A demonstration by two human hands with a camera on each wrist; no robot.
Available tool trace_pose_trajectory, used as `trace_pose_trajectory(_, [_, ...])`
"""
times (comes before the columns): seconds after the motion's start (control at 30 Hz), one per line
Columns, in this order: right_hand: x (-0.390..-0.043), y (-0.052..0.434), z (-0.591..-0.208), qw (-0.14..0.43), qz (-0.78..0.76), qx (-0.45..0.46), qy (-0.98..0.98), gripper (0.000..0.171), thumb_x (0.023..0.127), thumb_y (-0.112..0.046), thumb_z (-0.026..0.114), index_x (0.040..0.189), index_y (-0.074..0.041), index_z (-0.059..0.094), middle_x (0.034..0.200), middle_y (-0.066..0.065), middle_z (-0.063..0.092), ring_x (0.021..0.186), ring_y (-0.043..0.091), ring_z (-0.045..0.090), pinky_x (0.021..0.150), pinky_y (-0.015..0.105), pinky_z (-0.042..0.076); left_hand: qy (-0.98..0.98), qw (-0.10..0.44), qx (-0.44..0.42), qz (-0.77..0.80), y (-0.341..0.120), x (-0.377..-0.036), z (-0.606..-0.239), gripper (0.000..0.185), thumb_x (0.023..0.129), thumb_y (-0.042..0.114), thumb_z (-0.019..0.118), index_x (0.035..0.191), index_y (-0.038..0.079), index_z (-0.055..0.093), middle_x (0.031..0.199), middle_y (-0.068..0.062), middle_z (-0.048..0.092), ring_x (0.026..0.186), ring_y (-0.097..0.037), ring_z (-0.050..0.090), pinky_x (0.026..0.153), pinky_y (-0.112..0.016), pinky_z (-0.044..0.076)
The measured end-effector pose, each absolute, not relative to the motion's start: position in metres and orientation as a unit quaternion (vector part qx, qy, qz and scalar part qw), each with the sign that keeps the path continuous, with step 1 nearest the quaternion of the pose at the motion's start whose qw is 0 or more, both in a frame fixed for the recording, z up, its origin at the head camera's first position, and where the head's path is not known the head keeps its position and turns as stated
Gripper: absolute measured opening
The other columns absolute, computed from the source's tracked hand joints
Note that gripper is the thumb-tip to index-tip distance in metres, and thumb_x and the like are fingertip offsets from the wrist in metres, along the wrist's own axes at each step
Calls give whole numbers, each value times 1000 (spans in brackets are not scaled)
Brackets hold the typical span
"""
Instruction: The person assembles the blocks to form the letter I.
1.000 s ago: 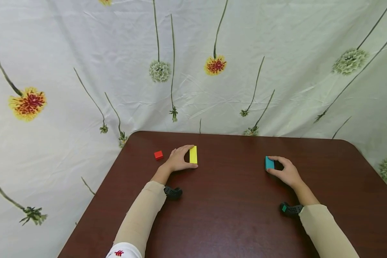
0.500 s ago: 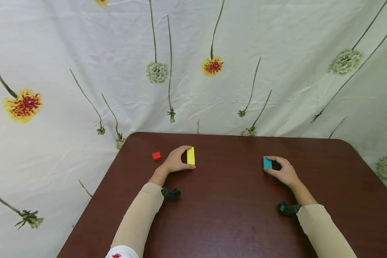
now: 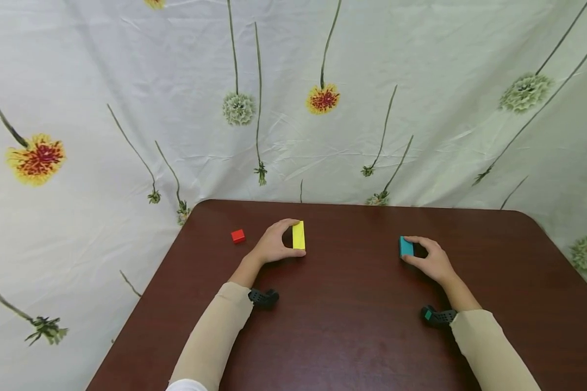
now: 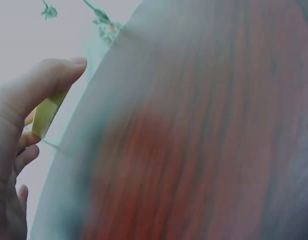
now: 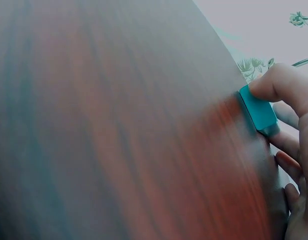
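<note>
Between thumb and fingers my left hand [image 3: 274, 244] pinches a yellow rectangular block [image 3: 299, 235] by its two ends, over the far left part of the table. The left wrist view shows the same yellow block [image 4: 48, 112] partly covered by the thumb. On the right, my right hand [image 3: 432, 262] pinches a blue block [image 3: 406, 246], smaller than the yellow one. Seen from the right wrist, the blue block [image 5: 258, 109] sits close to the tabletop, thumb at one end and fingers at the other. A small red block [image 3: 238, 236] lies on the table, left of my left hand.
The dark reddish-brown table [image 3: 352, 309] has rounded far corners. Right behind its far edge hangs a pale cloth [image 3: 186, 70] printed with flowers. Each wrist wears a black camera mount, one on the left [image 3: 264, 298] and one on the right [image 3: 438, 316].
In the last half second my left hand has shifted slightly right with the yellow block, away from the red block. The right hand and blue block stay in place; the head view shifted slightly.
</note>
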State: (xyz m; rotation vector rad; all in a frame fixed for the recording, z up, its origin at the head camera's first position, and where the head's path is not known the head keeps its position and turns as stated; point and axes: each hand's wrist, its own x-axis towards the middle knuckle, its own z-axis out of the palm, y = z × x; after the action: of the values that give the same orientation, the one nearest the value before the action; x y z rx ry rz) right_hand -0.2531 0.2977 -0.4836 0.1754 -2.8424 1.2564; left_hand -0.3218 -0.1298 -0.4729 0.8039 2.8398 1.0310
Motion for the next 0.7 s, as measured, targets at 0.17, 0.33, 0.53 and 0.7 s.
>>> trace_pose_trajectory(0.17, [-252, 298, -484, 20, 402, 60, -913, 58, 92, -29, 68, 140, -2, 50, 146, 27, 36, 136, 50, 24, 102, 69, 26, 903, 4, 268, 336, -121, -317, -471, 84, 75, 45, 80, 144, 11, 46, 148, -9, 43, 137, -29, 35, 113, -54, 25])
trace_pose_trajectory(0.33, [-252, 298, -484, 17, 402, 58, -914, 58, 92, -29, 68, 140, -2, 49, 147, 28, 35, 136, 50, 24, 101, 69, 26, 903, 5, 269, 336, -116, -314, -470, 83, 75, 43, 81, 143, 12, 46, 147, -8, 44, 137, -28, 36, 112, -52, 26])
trace_pose_trajectory(0.53, [-252, 298, -484, 17, 399, 58, -915, 58, 92, -29, 68, 140, -3, 49, 147, 27, 36, 136, 50, 24, 102, 69, 26, 902, 12, 269, 338, -112, -310, -472, 83, 75, 44, 81, 143, 12, 47, 146, -7, 45, 136, -27, 37, 112, -51, 27])
trace_pose_trajectory(0.7, [-252, 298, -485, 19, 400, 60, -914, 58, 92, -29, 68, 140, -2, 50, 146, 27, 36, 136, 50, 24, 102, 69, 25, 898, 17, 276, 342, -107, -307, -472, 82, 75, 44, 81, 143, 13, 47, 145, -6, 46, 135, -27, 37, 112, -51, 27])
